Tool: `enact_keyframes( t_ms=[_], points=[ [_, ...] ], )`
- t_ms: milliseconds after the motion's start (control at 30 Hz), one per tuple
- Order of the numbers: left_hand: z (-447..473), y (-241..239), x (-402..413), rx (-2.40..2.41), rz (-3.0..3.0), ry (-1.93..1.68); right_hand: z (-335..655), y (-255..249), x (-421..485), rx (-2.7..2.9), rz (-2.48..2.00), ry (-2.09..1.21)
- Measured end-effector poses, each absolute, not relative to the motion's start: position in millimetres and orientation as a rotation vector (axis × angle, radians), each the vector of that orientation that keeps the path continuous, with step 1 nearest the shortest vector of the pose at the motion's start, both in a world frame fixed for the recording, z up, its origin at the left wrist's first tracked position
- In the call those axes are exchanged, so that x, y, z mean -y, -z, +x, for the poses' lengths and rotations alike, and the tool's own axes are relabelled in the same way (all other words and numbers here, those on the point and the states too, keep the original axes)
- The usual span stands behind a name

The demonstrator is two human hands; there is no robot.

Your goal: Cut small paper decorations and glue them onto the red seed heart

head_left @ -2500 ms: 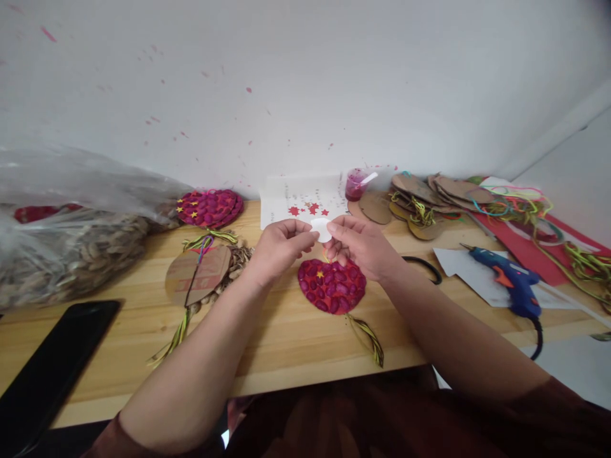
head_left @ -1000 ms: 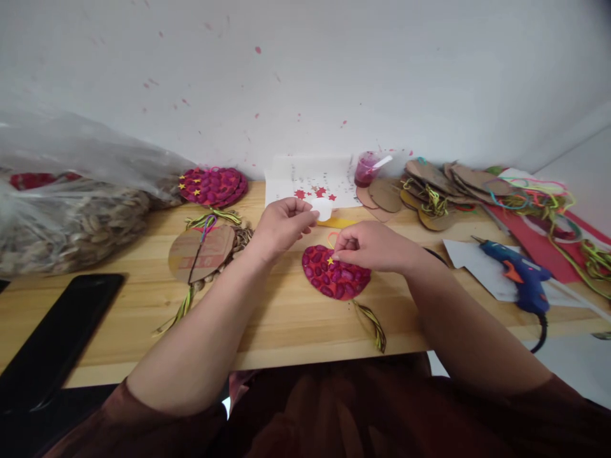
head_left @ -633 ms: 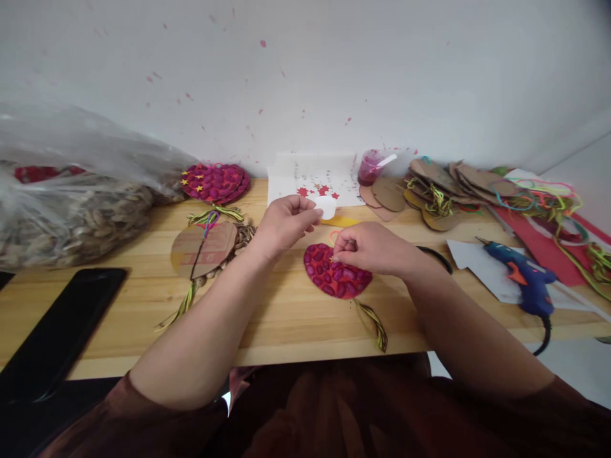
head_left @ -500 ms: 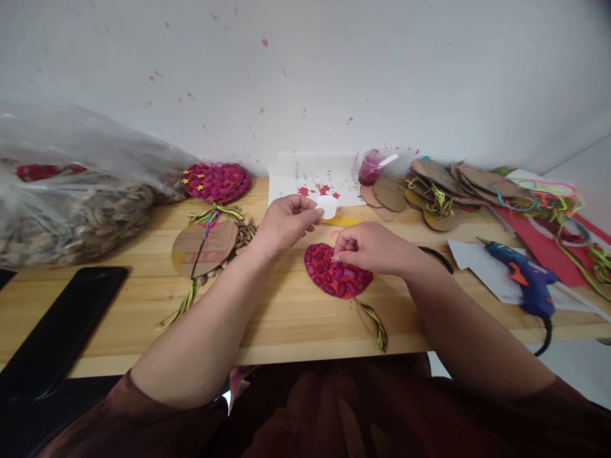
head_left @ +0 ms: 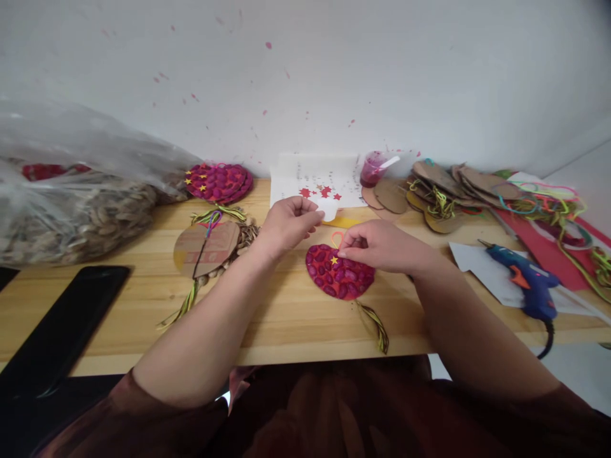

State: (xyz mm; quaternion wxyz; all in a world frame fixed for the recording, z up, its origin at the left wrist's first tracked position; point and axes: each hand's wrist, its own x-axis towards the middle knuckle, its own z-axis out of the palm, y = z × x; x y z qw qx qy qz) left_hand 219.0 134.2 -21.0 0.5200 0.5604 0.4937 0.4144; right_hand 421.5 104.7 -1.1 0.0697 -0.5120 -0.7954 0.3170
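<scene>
A round disc (head_left: 344, 280) covered in dark pink painted shells or seeds lies on the table, with an orange loop at its top and a yellow-green and black tassel (head_left: 376, 326) at its lower edge. One yellow star (head_left: 334, 261) rests on its upper part. My right hand (head_left: 367, 245) is over the disc's upper right, thumb and forefinger pinched just above the star; anything between them is hidden. Just behind the disc, my left hand (head_left: 293, 222) pinches a small white piece of paper (head_left: 329, 211) by its left edge.
Red stars (head_left: 325, 191) lie on a white sheet by the wall. Finished-looking pink discs (head_left: 224, 182) and a plastic bag of shells (head_left: 95, 216) are left, above a black phone (head_left: 71, 318). A pink paint cup (head_left: 372, 168), cardboard pieces (head_left: 458, 184) and glue gun (head_left: 525, 277) stand right.
The right fingertips have shifted slightly up and right, uncovering the yellow star on the disc. My left hand keeps hold of the white paper.
</scene>
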Motion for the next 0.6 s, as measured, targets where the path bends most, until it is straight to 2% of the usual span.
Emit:
enact_keyframes(
  t_ms=[600],
  points=[
    [219.6, 19.2, -133.2, -1.199, 1.343, -0.982, 406.4, 8.2, -102.7, 2.389, -1.681, -0.894]
  ],
)
